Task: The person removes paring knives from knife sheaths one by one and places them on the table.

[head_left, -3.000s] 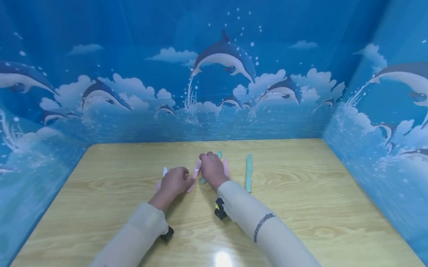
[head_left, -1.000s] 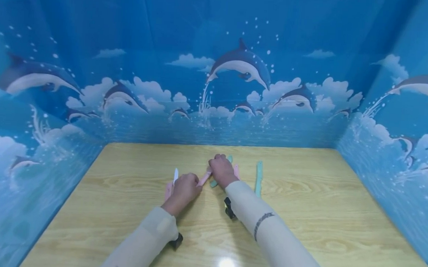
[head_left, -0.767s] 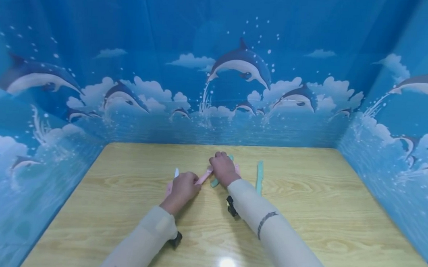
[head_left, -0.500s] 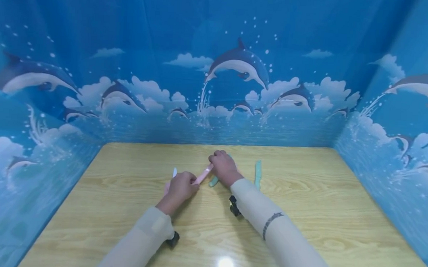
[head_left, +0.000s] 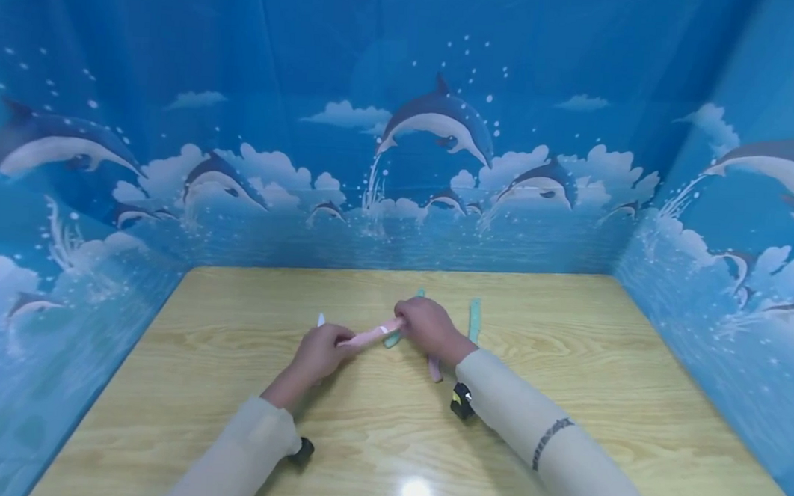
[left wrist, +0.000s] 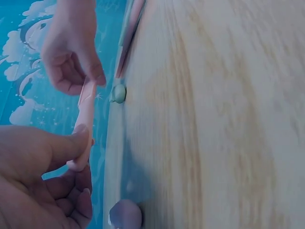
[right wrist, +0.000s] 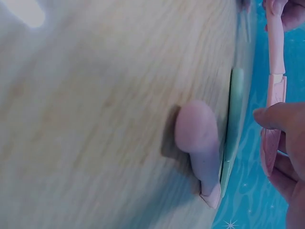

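Observation:
Both hands hold one pink jointed utensil (head_left: 367,338) raised off the wooden table, slanting between them. My left hand (head_left: 319,354) pinches its handle end between thumb and fingers, as the left wrist view shows. At the other end, my right hand (head_left: 428,326) pinches it with the thumb over a rounded, spoon-like part (right wrist: 269,157). A seam crosses the utensil near its middle in the right wrist view. Beneath the right hand lies another pink piece (right wrist: 196,128) with a rounded end. Beside that piece lies a slim green piece (right wrist: 233,112), partly behind the right hand in the head view.
A second green strip (head_left: 475,319) lies to the right of the right hand. A pale blade-like tip (head_left: 321,320) shows behind the left hand, and a pinkish rounded end (left wrist: 126,214) lies below it. Blue dolphin-printed curtains (head_left: 344,230) border the table (head_left: 565,377).
Over the last second my left hand has drawn left and towards me, and my right hand right and nearer. The utensil between them now lies flatter, and the pink piece below the right hand has come into view.

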A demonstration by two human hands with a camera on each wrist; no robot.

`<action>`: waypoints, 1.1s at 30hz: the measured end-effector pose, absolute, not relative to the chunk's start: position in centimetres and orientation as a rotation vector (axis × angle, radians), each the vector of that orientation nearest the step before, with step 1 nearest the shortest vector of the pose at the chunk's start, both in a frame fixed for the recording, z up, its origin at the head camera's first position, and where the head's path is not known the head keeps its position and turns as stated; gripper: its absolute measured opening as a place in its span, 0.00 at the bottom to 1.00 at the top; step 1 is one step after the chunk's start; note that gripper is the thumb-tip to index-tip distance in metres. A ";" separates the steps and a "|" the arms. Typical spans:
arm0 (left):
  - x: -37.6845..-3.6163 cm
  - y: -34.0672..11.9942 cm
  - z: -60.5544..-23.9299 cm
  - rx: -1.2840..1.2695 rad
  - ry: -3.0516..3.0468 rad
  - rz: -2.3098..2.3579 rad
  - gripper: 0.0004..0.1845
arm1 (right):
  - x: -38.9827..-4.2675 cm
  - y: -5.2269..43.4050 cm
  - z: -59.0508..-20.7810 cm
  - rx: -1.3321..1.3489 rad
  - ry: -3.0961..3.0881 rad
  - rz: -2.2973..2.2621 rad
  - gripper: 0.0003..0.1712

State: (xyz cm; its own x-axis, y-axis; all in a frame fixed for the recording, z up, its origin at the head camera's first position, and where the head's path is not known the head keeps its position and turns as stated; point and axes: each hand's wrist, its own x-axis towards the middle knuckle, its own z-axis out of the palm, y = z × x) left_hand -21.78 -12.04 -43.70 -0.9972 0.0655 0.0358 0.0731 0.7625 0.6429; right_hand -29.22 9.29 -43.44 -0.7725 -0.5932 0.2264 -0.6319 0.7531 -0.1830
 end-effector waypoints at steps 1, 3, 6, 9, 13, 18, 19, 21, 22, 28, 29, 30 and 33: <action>-21.6 -12.1 -43.7 -0.118 -2.932 -1.072 0.09 | -29.0 9.5 -43.4 0.988 -2.801 0.385 0.03; -21.4 -12.3 -43.6 -0.106 -2.924 -1.098 0.09 | -28.4 9.8 -43.3 0.993 -2.821 0.427 0.03; -21.0 -12.4 -43.2 -0.091 -2.913 -1.149 0.09 | -27.6 10.3 -43.1 1.005 -2.847 0.510 0.03; -20.7 -12.6 -42.9 -0.084 -2.910 -1.187 0.08 | -26.8 10.8 -42.8 1.014 -2.850 0.585 0.03; -20.3 -12.6 -42.9 -0.094 -2.921 -1.193 0.07 | -26.0 11.4 -42.5 1.026 -2.830 0.695 0.04; -19.7 -12.5 -42.7 -0.133 -2.906 -1.209 0.06 | -25.1 12.3 -42.1 1.017 -2.854 0.914 0.06; -19.6 -12.5 -42.6 -0.149 -2.902 -1.217 0.05 | -24.9 12.5 -42.1 1.016 -2.858 0.953 0.07; -19.3 -12.4 -42.5 -0.186 -2.897 -1.238 0.05 | -24.6 12.9 -42.1 0.981 -2.876 1.048 0.08; -19.1 -12.3 -42.3 -0.203 -2.896 -1.248 0.05 | -24.4 13.2 -42.2 0.960 -2.883 1.093 0.08; -18.2 -12.0 -42.2 -0.223 -2.906 -1.313 0.05 | -23.5 14.2 -42.1 0.846 -2.882 1.426 0.07; -18.1 -12.0 -42.2 -0.230 -2.905 -1.312 0.05 | -23.4 14.4 -42.1 0.821 -2.879 1.474 0.06; -18.0 -11.9 -42.2 -0.245 -2.903 -1.312 0.05 | -23.3 14.5 -42.1 0.792 -2.876 1.514 0.06; -17.6 -11.7 -42.2 -0.281 -2.907 -1.328 0.05 | -23.3 14.8 -42.1 0.713 -2.862 1.591 0.06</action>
